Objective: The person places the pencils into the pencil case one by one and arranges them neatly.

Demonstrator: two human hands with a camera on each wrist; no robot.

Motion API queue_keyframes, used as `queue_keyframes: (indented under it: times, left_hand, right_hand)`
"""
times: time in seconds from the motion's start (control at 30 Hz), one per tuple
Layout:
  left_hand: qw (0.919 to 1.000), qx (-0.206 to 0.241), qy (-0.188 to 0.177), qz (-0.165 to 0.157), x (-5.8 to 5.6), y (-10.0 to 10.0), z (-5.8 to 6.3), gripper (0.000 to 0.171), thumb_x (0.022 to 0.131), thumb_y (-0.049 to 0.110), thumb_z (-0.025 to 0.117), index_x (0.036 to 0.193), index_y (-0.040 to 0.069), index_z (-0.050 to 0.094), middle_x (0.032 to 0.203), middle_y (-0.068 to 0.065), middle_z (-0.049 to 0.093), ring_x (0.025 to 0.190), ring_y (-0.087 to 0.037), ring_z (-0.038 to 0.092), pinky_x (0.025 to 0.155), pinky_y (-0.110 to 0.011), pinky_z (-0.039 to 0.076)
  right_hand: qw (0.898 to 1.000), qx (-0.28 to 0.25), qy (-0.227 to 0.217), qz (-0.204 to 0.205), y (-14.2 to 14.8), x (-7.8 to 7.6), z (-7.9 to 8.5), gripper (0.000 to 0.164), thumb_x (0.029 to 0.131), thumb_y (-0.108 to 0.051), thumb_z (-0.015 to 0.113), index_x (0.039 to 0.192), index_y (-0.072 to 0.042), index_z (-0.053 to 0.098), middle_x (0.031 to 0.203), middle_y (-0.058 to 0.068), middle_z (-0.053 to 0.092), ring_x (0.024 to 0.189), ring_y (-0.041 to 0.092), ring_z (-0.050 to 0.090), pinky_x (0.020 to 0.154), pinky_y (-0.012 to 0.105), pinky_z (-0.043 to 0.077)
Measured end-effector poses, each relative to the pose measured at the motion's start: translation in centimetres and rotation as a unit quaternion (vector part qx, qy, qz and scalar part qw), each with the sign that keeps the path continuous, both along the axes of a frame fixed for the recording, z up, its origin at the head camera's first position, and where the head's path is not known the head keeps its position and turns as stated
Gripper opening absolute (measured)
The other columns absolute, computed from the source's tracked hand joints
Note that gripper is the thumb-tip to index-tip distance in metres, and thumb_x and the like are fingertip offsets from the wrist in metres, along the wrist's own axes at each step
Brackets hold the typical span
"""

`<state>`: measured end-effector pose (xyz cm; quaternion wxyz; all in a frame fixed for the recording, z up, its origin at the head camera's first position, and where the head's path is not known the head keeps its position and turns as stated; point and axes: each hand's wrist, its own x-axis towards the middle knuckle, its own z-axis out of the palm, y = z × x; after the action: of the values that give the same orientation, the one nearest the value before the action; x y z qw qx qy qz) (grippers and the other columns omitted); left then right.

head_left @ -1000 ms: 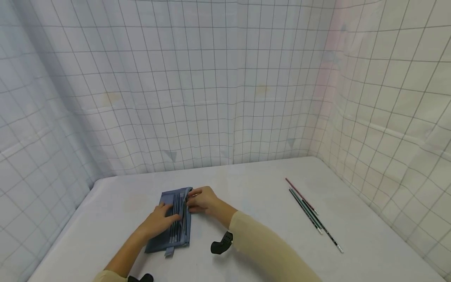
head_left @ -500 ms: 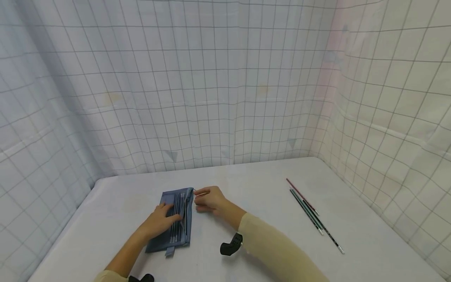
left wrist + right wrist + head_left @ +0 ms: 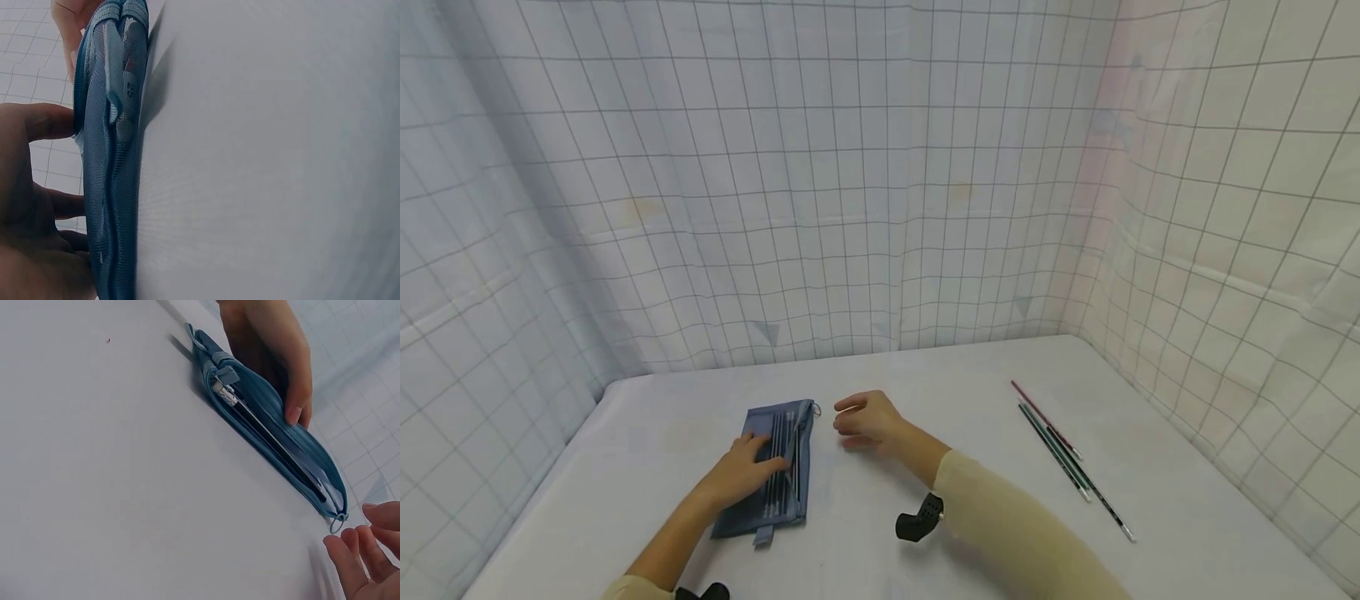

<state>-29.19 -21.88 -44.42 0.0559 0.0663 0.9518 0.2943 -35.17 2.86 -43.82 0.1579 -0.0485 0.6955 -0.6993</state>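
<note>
A blue zippered pencil pouch [image 3: 758, 527] lies on the white table, several pencils showing through its mesh top. Its side gapes open in the right wrist view, with a dark pencil [image 3: 275, 440] inside. A small ring pull [image 3: 338, 523] hangs at the far corner. My left hand [image 3: 739, 477] rests on the pouch with spread fingers, its thumb near the opening. Just right of the ring, apart from the pouch, my right hand [image 3: 871, 421] hovers with loosely bent fingers and holds nothing. The left wrist view gives the pouch's edge [image 3: 112, 187] from the side.
On the right half of the table lie several loose pencils [image 3: 1063, 454], red, green and black, slanting side by side. White gridded curtains [image 3: 820, 208] surround the table at the back and sides. A tiny red speck [image 3: 107, 340] shows on the tabletop.
My right hand has let go of the pouch's far corner and moved right, leaving the ring pull in sight. The left hand and pouch stay nearly where they were.
</note>
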Motion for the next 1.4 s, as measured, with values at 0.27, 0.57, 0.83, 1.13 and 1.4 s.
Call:
queue_keyframes:
  times: [0.27, 0.57, 0.83, 1.13, 1.4]
  left_hand:
    - [0.9998, 0.015, -0.008, -0.009, 0.1, -0.2, 0.4, 0.080, 0.098, 0.043, 0.061, 0.149, -0.015, 0.039, 0.156, -0.047, 0.015, 0.142, -0.066, 0.014, 0.109, -0.078, 0.020]
    - [0.9994, 0.030, -0.015, -0.012, 0.2, 0.0, 0.2, 0.081, 0.098, 0.042, 0.061, 0.150, -0.015, 0.038, 0.157, -0.047, 0.014, 0.142, -0.066, 0.013, 0.109, -0.078, 0.020]
    - [0.9992, 0.032, -0.011, -0.019, 0.0, -0.2, 0.3, 0.080, 0.099, 0.042, 0.061, 0.149, -0.016, 0.037, 0.157, -0.047, 0.014, 0.142, -0.067, 0.014, 0.109, -0.078, 0.021]
    - [0.9996, 0.022, -0.003, -0.015, 0.0, -0.3, 0.2, 0.080, 0.099, 0.043, 0.061, 0.149, -0.015, 0.039, 0.157, -0.046, 0.016, 0.143, -0.066, 0.016, 0.109, -0.078, 0.023]
    - [0.9997, 0.022, -0.001, -0.013, 0.3, -0.2, 0.3, 0.079, 0.098, 0.042, 0.062, 0.149, -0.015, 0.040, 0.156, -0.046, 0.017, 0.142, -0.066, 0.019, 0.109, -0.077, 0.024]
  right_hand:
    - [0.999, 0.036, 0.015, 0.000, 2.6, -0.3, 0.4, 0.042, 0.090, 0.006, 0.075, 0.131, 0.008, 0.064, 0.110, 0.014, 0.069, 0.095, 0.028, 0.072, 0.080, 0.043, 0.061]
    - [0.997, 0.071, 0.032, 0.003, 5.9, 0.4, 0.3, 0.041, 0.091, 0.003, 0.075, 0.130, 0.008, 0.065, 0.109, 0.014, 0.067, 0.094, 0.027, 0.071, 0.077, 0.041, 0.061]
    - [0.998, 0.064, 0.022, -0.018, 9.3, 0.7, 1.0, 0.042, 0.093, 0.002, 0.073, 0.133, 0.009, 0.062, 0.115, 0.017, 0.068, 0.103, 0.032, 0.070, 0.083, 0.046, 0.060]
    - [0.994, 0.087, 0.018, -0.063, 12.7, 1.1, 1.0, 0.039, 0.093, 0.002, 0.073, 0.131, 0.006, 0.064, 0.116, 0.016, 0.069, 0.101, 0.030, 0.070, 0.082, 0.044, 0.061]
    - [0.988, 0.130, 0.035, -0.078, 15.4, 1.5, 1.2, 0.038, 0.095, -0.003, 0.073, 0.131, 0.005, 0.064, 0.118, 0.017, 0.069, 0.103, 0.032, 0.070, 0.082, 0.044, 0.061]
